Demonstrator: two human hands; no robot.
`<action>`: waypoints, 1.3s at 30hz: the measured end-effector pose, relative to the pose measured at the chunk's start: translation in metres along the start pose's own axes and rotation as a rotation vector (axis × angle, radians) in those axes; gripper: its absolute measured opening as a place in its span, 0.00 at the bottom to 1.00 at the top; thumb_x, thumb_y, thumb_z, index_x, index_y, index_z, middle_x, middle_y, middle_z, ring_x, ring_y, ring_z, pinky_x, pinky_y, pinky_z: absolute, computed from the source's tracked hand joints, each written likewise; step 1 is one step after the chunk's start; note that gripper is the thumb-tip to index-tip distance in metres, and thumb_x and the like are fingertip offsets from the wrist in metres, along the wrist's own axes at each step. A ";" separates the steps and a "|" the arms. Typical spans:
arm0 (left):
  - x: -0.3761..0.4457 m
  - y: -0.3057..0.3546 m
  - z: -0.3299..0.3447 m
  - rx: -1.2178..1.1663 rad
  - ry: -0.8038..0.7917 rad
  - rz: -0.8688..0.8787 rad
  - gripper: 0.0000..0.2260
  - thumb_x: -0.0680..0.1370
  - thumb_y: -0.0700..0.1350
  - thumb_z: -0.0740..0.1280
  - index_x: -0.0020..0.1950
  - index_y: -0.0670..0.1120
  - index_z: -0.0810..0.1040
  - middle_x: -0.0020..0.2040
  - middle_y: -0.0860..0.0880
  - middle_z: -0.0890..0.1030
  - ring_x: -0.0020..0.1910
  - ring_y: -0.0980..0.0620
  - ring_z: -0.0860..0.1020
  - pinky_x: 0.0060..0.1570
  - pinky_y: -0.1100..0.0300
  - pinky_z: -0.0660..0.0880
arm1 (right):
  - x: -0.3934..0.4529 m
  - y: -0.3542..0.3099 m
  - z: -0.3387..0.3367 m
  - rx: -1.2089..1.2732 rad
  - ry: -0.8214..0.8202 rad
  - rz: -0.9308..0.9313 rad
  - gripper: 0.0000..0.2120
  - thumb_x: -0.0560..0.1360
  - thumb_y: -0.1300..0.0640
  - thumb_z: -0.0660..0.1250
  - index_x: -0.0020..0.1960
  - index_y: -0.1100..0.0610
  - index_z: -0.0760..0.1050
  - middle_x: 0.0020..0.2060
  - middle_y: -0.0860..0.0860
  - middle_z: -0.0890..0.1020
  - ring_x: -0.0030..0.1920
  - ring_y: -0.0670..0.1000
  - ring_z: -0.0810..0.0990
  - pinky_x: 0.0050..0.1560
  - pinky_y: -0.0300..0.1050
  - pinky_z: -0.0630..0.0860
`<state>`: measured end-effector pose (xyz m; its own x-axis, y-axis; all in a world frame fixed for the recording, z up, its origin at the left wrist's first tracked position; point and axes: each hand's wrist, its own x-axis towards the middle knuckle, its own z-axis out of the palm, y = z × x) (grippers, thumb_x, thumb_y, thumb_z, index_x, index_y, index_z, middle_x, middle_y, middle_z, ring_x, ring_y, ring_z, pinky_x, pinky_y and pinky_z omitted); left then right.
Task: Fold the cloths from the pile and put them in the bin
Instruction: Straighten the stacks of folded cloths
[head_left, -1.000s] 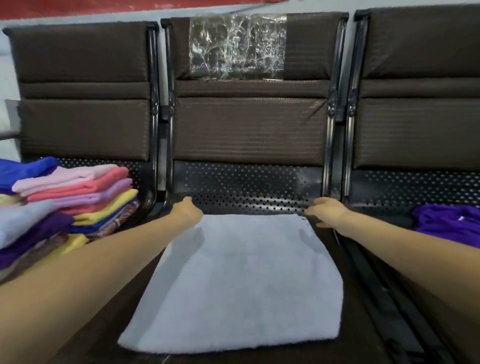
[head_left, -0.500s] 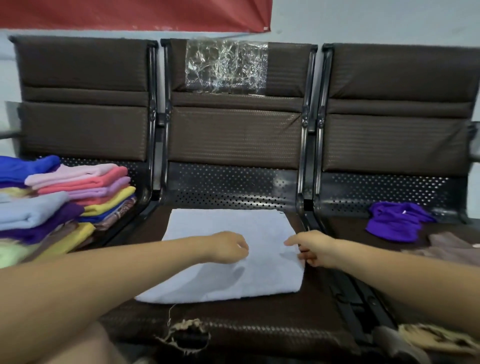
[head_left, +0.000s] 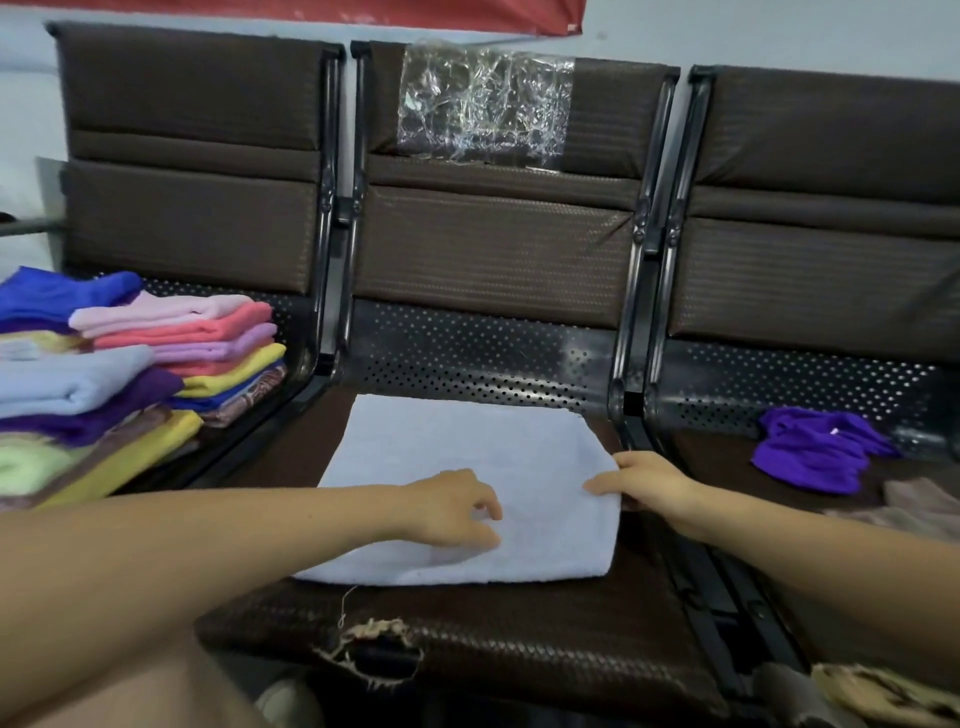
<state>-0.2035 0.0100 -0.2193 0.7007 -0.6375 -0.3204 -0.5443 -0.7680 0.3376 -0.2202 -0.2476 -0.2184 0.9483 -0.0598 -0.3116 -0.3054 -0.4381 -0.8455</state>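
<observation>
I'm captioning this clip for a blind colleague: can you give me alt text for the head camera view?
Two bare hands work a pale blue terry cloth lying on the middle brown padded seat: the left hand rests on it, fingers loosely curled, and the right hand grips its right edge. A stack of folded coloured cloths fills the left seat; a crumpled purple cloth lies on the right.
</observation>
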 end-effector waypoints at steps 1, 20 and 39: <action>-0.001 -0.003 0.005 -0.007 0.024 0.002 0.19 0.78 0.55 0.63 0.67 0.51 0.71 0.65 0.47 0.69 0.65 0.48 0.68 0.65 0.54 0.66 | -0.001 -0.001 -0.001 0.050 -0.024 -0.026 0.10 0.70 0.59 0.73 0.50 0.62 0.81 0.46 0.53 0.84 0.45 0.51 0.81 0.43 0.41 0.74; -0.013 -0.010 0.025 -0.015 0.185 0.017 0.19 0.79 0.58 0.61 0.68 0.54 0.70 0.66 0.52 0.68 0.66 0.51 0.66 0.66 0.54 0.65 | -0.044 0.020 -0.023 -0.437 -0.197 0.160 0.16 0.74 0.57 0.69 0.30 0.56 0.68 0.23 0.49 0.70 0.23 0.46 0.64 0.24 0.37 0.59; 0.005 -0.032 0.011 -0.246 0.298 -0.133 0.08 0.78 0.52 0.64 0.49 0.50 0.79 0.47 0.54 0.78 0.46 0.54 0.76 0.46 0.61 0.71 | 0.054 -0.031 -0.014 -0.549 0.237 -0.117 0.17 0.78 0.52 0.65 0.35 0.60 0.77 0.31 0.55 0.81 0.29 0.50 0.76 0.33 0.39 0.72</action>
<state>-0.1880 0.0308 -0.2414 0.8800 -0.4603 -0.1172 -0.3392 -0.7817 0.5234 -0.1585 -0.2494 -0.2026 0.9854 -0.1541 -0.0718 -0.1692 -0.8484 -0.5016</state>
